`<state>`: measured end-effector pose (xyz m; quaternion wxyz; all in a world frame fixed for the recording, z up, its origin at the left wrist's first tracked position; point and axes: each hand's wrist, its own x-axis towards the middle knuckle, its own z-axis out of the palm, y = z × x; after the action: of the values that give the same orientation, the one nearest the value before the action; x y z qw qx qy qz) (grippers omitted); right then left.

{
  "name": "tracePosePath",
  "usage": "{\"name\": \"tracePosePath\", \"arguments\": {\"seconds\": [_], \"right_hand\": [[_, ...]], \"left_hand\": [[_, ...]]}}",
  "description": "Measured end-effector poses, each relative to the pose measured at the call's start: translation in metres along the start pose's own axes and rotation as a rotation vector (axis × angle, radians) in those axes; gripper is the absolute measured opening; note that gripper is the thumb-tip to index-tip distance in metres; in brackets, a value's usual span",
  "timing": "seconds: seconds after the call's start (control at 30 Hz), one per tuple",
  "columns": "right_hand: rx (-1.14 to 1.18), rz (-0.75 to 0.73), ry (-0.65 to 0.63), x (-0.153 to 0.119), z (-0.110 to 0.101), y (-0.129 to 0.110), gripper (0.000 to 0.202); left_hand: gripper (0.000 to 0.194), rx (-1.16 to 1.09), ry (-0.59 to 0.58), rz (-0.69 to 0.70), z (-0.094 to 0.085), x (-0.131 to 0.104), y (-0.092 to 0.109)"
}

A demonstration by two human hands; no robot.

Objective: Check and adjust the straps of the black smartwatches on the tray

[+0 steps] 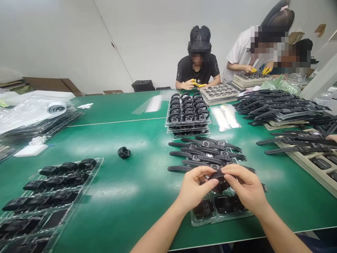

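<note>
Both my hands pinch the black strap of a smartwatch (220,182), held above a clear plastic tray (196,222). My left hand (198,186) grips it from the left, thumb and fingers closed. From the other side, my right hand (243,184) is closed on the same watch. My fingers partly hide its case. Coiled watches (204,208) fill the tray's front row under my hands. Just behind, several smartwatches (206,144) lie flat with straps stretched out, cases in the middle.
A single coiled watch (123,152) stands on the green table (126,189). Left is a clear tray (92,175) of coiled watches; stacked watch trays (187,121) stand ahead. At right, a beige tray (302,157) holds watches, with a person's hand (332,137) beside it. Co-workers sit across.
</note>
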<state>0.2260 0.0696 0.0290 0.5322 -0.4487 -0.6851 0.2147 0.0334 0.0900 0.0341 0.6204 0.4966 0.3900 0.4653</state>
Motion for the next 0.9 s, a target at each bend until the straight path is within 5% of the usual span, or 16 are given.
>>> {"name": "tracePosePath", "arguments": {"seconds": [0.27, 0.9], "right_hand": [[0.033, -0.019, -0.053, 0.005, 0.004, -0.007, 0.013], [0.140, 0.065, 0.091, -0.003, 0.014, 0.000, 0.012]], "left_hand": [[0.030, -0.012, -0.020, -0.049, 0.005, -0.001, -0.001], [0.034, 0.031, -0.065, 0.025, -0.007, -0.001, -0.001]]}}
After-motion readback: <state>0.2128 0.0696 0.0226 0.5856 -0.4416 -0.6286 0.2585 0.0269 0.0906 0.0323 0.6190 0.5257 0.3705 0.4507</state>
